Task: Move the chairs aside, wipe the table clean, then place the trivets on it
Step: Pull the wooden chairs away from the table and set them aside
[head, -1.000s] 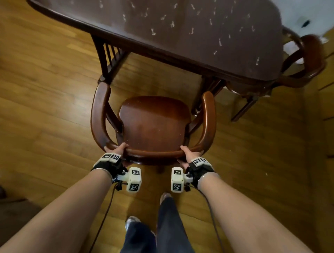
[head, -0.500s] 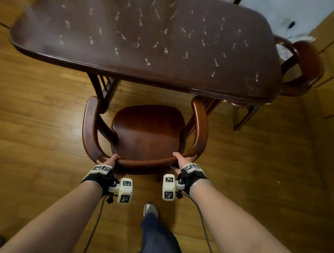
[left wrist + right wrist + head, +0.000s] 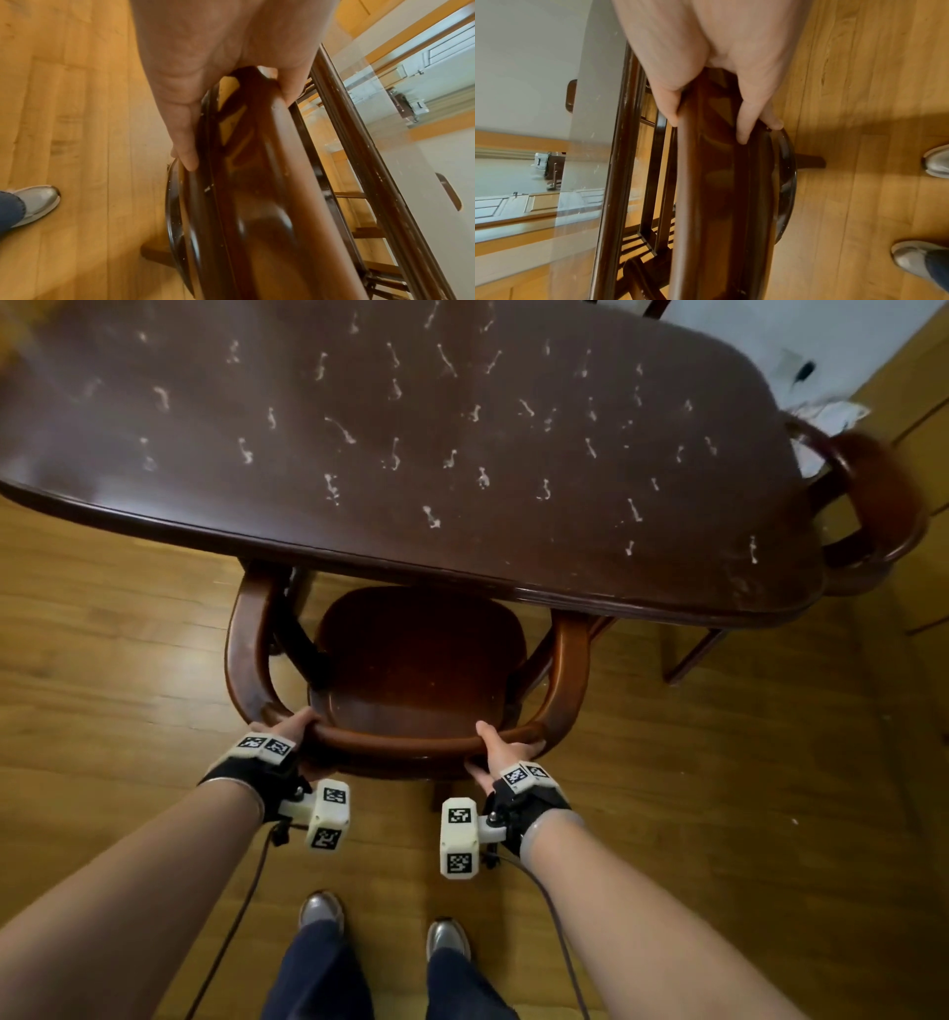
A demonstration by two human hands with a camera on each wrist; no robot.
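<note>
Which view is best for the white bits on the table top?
Head view: it looks down on the table, with the white bits scattered across the top. The left and right wrist views catch only the table's edge side-on, behind the chair rail each hand grips.

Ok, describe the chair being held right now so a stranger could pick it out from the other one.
Start at the long dark wooden table speckled with pale smears. At its near long edge a dark brown wooden armchair with a curved back rail is tucked partly under it. Unlike the second dark wooden armchair at the table's right end, this one has the left hand and right hand gripping its back rail.
</note>
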